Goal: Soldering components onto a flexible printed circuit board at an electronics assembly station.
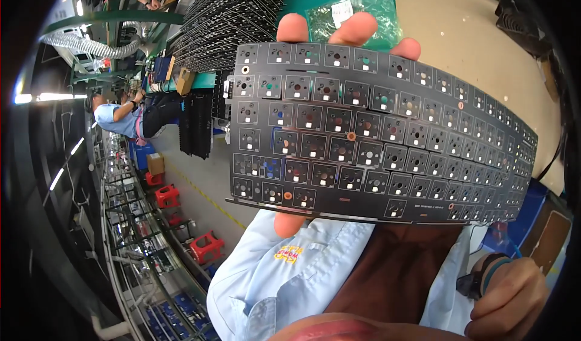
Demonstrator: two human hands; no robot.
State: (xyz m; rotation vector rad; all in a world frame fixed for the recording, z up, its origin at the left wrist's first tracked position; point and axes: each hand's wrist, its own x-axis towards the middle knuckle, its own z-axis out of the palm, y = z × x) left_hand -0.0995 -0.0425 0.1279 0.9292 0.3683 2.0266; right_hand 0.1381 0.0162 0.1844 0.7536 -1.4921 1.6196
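A long black keyboard circuit board [357, 136], with rows of switch holes, small white squares and copper-ringed holes, fills the middle of the head view. My left hand [289, 225] grips it at its left part, thumb on the lower edge and three fingertips showing over the upper edge. The palm is hidden behind the board. Low on the right, my right hand [511, 298] is curled closed, apart from the board, with a dark band at its wrist. Whatever its fingers may hold is hidden.
Beyond the board stands a tall stack of black keyboard plates [233, 23]. A clear plastic bag [384, 14] with a white label lies on a green mat. A tan tabletop [466, 32] extends right. Leftward are a seated person [118, 116], red stools [206, 247] and a rack line.
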